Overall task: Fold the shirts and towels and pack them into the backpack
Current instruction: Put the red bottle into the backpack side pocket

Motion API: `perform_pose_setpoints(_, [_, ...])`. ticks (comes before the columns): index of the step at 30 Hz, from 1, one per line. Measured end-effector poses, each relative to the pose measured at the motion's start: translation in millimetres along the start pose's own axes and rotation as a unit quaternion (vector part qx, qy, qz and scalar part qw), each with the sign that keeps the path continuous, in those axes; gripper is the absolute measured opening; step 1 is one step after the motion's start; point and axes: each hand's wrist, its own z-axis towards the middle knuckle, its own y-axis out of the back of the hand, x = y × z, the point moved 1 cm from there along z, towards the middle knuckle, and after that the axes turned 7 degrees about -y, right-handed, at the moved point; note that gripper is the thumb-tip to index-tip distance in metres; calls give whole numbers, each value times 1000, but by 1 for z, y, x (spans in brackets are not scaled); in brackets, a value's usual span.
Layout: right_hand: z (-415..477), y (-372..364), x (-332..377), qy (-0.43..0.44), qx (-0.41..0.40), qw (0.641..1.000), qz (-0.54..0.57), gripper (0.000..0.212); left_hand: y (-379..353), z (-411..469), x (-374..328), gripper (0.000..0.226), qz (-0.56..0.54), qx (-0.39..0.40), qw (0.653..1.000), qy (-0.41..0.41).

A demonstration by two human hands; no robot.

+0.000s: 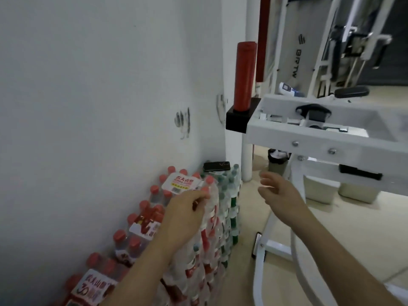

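No shirt, towel or backpack is in view. My left hand point(187, 214) reaches forward over a stack of shrink-wrapped water bottle packs point(194, 217); its fingers curl against the top pack's plastic wrap near the red caps. My right hand point(280, 191) hangs in the air to the right of the packs, fingers loosely spread and holding nothing, in front of a white metal frame.
A dark phone point(216, 166) lies on the far pack of green-capped bottles point(231, 186). A white machine frame point(309, 133) with a red cylinder point(245, 76) stands at right. White wall at left. A bin point(278, 162) stands behind on the beige floor.
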Motion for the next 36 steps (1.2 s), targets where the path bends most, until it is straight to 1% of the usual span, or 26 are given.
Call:
perform_pose_setpoints(3, [40, 24, 19, 15, -9, 999, 29, 39, -12, 53, -14, 24, -21, -29, 999, -14])
perform_pose_setpoints(7, [96, 47, 52, 29, -28, 996, 76, 48, -20, 125, -26, 23, -60, -50, 997, -10])
perform_pose_setpoints(11, [157, 56, 83, 25, -6, 994, 104, 64, -28, 207, -29, 32, -94, -55, 994, -24])
perform_pose_setpoints(14, [202, 56, 103, 37, 23, 992, 115, 77, -37, 272, -30, 45, -129, -48, 990, -22])
perform_pose_setpoints(18, [262, 42, 125, 65, 25, 991, 118, 81, -53, 347, -31, 67, -168, -20, 985, -31])
perform_pose_setpoints(19, [276, 37, 130, 73, 17, 990, 116, 82, -57, 363, -31, 69, -178, -10, 983, -35])
perform_pose_setpoints(22, [317, 19, 143, 100, -38, 989, 103, 90, -76, 403, -27, 61, -213, -5, 975, -57])
perform_pose_setpoints(24, [337, 9, 149, 117, -98, 985, 83, 93, -84, 419, -25, 64, -182, -3, 980, -73])
perform_pose_setpoints(26, [350, 4, 153, 135, -160, 976, 57, 90, -87, 428, -24, 66, -125, -3, 989, -82])
perform_pose_setpoints(28, [358, 4, 155, 144, -184, 972, 36, 86, -85, 430, -23, 64, -86, -17, 993, -73])
perform_pose_setpoints(30, [362, 8, 159, 137, -151, 977, 60, 78, -79, 428, -24, 64, -106, -13, 993, -43])
perform_pose_setpoints(32, [363, 14, 164, 111, -84, 982, 131, 65, -66, 419, -24, 63, -198, 12, 980, -8])
perform_pose_setpoints(34, [358, 19, 167, 80, 5, 975, 209, 56, -48, 401, -22, 67, -300, 60, 952, 19])
perform_pose_setpoints(36, [348, 22, 166, 48, 105, 959, 259, 52, -31, 375, -22, 70, -388, 106, 915, 43])
